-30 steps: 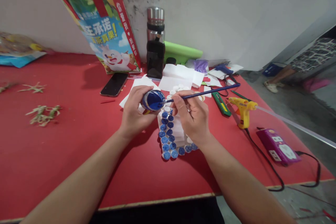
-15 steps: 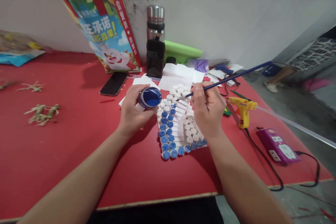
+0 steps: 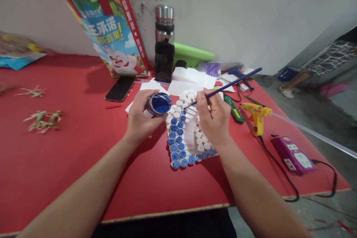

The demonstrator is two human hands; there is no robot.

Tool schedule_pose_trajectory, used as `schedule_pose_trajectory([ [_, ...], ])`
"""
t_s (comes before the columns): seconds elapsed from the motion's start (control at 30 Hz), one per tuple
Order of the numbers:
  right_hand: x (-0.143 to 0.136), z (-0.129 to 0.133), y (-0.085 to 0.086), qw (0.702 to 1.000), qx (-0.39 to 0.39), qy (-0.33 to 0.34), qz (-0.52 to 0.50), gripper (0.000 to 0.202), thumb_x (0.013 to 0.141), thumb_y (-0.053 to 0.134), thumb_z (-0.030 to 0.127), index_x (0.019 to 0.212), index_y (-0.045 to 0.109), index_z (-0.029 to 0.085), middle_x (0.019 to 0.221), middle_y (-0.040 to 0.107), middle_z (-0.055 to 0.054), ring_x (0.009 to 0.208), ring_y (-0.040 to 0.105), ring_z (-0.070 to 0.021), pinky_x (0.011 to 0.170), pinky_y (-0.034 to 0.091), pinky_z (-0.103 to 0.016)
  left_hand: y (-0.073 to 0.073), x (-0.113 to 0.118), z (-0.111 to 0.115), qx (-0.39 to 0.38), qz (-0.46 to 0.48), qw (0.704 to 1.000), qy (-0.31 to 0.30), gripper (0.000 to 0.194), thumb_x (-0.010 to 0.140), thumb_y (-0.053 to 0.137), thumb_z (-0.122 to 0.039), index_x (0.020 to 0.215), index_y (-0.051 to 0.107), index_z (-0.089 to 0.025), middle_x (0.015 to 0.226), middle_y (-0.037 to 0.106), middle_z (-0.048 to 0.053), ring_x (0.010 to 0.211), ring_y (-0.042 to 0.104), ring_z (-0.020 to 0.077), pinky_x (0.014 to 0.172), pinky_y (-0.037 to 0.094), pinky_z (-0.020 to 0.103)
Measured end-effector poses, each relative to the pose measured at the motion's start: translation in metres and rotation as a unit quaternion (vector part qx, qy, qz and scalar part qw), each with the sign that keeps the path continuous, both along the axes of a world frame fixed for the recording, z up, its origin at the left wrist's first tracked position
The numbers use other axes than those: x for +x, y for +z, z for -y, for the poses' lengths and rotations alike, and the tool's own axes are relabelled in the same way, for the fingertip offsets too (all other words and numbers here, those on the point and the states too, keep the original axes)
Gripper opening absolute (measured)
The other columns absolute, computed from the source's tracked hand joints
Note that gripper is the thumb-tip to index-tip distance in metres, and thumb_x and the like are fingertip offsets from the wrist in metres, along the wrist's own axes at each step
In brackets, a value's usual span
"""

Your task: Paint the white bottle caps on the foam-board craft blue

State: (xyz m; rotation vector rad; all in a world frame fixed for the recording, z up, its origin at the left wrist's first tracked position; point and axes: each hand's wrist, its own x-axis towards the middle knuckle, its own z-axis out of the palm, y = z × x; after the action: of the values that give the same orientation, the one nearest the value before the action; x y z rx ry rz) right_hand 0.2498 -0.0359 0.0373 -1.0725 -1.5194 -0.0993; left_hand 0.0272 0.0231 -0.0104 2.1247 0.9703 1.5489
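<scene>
My left hand (image 3: 143, 117) is wrapped round a small open jar of blue paint (image 3: 160, 103), tilted so its mouth faces me. Between the fingers of my right hand (image 3: 214, 117) is a paintbrush (image 3: 231, 84) with a dark blue handle, its tip at the upper end of the blue column. Beneath both hands lies a board (image 3: 190, 139) covered with small round rolled discs. Blue discs (image 3: 180, 146) run along its left side and bottom edge; white discs (image 3: 200, 141) fill parts of the right and top. My right hand hides some of the board.
Behind the board are white paper (image 3: 189, 80), a thermos (image 3: 164, 44), a phone (image 3: 119, 88) and a printed bag (image 3: 114, 33). To the right lie a green cutter (image 3: 233, 108), a yellow glue gun (image 3: 257, 116) and a purple power strip (image 3: 294, 155). Woven straw pieces (image 3: 44, 121) lie left.
My right hand has moved left and slightly down, bringing the brush tip from above the white discs to the top of the blue column. My left hand keeps the jar in nearly the same place.
</scene>
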Motion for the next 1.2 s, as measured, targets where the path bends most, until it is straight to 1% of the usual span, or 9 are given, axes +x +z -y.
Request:
schedule_pose_trajectory([
  [0.2, 0.0007, -0.0005, -0.0005, 1.0, -0.009, -0.003, 0.005, 0.023, 0.113, 0.056, 0.031, 0.091, 0.061, 0.025, 0.069, 0.057, 0.006, 0.058, 0.051, -0.0106, 0.059, 0.045, -0.027, -0.0005, 0.0, -0.0002, 0.009, 0.002, 1.0, -0.011, 0.059, 0.08, 0.094, -0.027, 0.134, 0.069, -0.027, 0.139, 0.073, 0.011, 0.131, 0.071, 0.0347, 0.119, 0.057, 0.057],
  [0.33, 0.0006, -0.0006, -0.0008, 1.0, -0.013, -0.011, -0.004, 0.024, 0.113, 0.057, 0.033, 0.09, 0.061, 0.025, 0.067, 0.056, 0.006, 0.057, 0.051, -0.0108, 0.058, 0.045, -0.027, -0.0004, -0.0002, -0.0006, 0.0, -0.006, 1.0, -0.004, 0.059, 0.08, 0.094, -0.029, 0.133, 0.07, -0.026, 0.138, 0.074, 0.011, 0.131, 0.071, 0.0348, 0.118, 0.057, 0.057],
  [0.47, 0.0, -0.0005, -0.0012, 1.0, -0.02, -0.001, -0.007, 0.023, 0.113, 0.056, 0.033, 0.092, 0.061, 0.025, 0.069, 0.059, 0.005, 0.058, 0.054, -0.0108, 0.059, 0.046, -0.027, -0.0003, -0.0005, -0.0011, -0.014, -0.01, 1.0, -0.001, 0.059, 0.079, 0.095, -0.032, 0.133, 0.07, -0.027, 0.139, 0.074, 0.01, 0.131, 0.071, 0.0351, 0.118, 0.057, 0.058],
  [0.73, -0.003, 0.0007, -0.0033, 0.999, -0.029, 0.016, -0.01, 0.023, 0.114, 0.056, 0.033, 0.093, 0.062, 0.025, 0.072, 0.06, 0.005, 0.061, 0.054, -0.0106, 0.062, 0.047, -0.027, -0.0015, -0.0002, -0.0016, 0.007, 0.001, 1.0, -0.013, 0.059, 0.08, 0.093, -0.027, 0.134, 0.069, -0.028, 0.138, 0.073, 0.01, 0.131, 0.07, 0.0349, 0.118, 0.057, 0.059],
  [0.9, -0.0043, 0.0014, -0.0033, 0.999, -0.034, 0.019, -0.007, 0.024, 0.114, 0.055, 0.034, 0.093, 0.062, 0.025, 0.073, 0.062, 0.004, 0.062, 0.055, -0.0109, 0.062, 0.048, -0.027, -0.0007, -0.0004, -0.0012, -0.01, -0.007, 1.0, -0.007, 0.06, 0.079, 0.093, -0.028, 0.134, 0.069, -0.028, 0.139, 0.073, 0.01, 0.131, 0.07, 0.0349, 0.118, 0.057, 0.058],
  [1.03, -0.0045, 0.0023, -0.0022, 0.999, -0.03, 0.026, -0.002, 0.024, 0.114, 0.056, 0.032, 0.093, 0.062, 0.024, 0.073, 0.063, 0.004, 0.063, 0.057, -0.0105, 0.064, 0.049, -0.027, -0.0014, -0.0001, -0.0015, -0.007, -0.004, 1.0, -0.009, 0.059, 0.08, 0.093, -0.027, 0.134, 0.069, -0.027, 0.139, 0.073, 0.011, 0.131, 0.07, 0.0346, 0.119, 0.057, 0.058],
  [1.2, -0.0041, 0.0034, -0.001, 1.0, -0.024, 0.014, 0.002, 0.024, 0.114, 0.057, 0.029, 0.091, 0.062, 0.023, 0.07, 0.06, 0.006, 0.059, 0.053, -0.0093, 0.06, 0.045, -0.025, -0.003, -0.0004, -0.0025, 0.008, -0.003, 1.0, -0.011, 0.06, 0.08, 0.093, -0.026, 0.135, 0.069, -0.027, 0.138, 0.073, 0.01, 0.131, 0.07, 0.0344, 0.119, 0.056, 0.058],
])
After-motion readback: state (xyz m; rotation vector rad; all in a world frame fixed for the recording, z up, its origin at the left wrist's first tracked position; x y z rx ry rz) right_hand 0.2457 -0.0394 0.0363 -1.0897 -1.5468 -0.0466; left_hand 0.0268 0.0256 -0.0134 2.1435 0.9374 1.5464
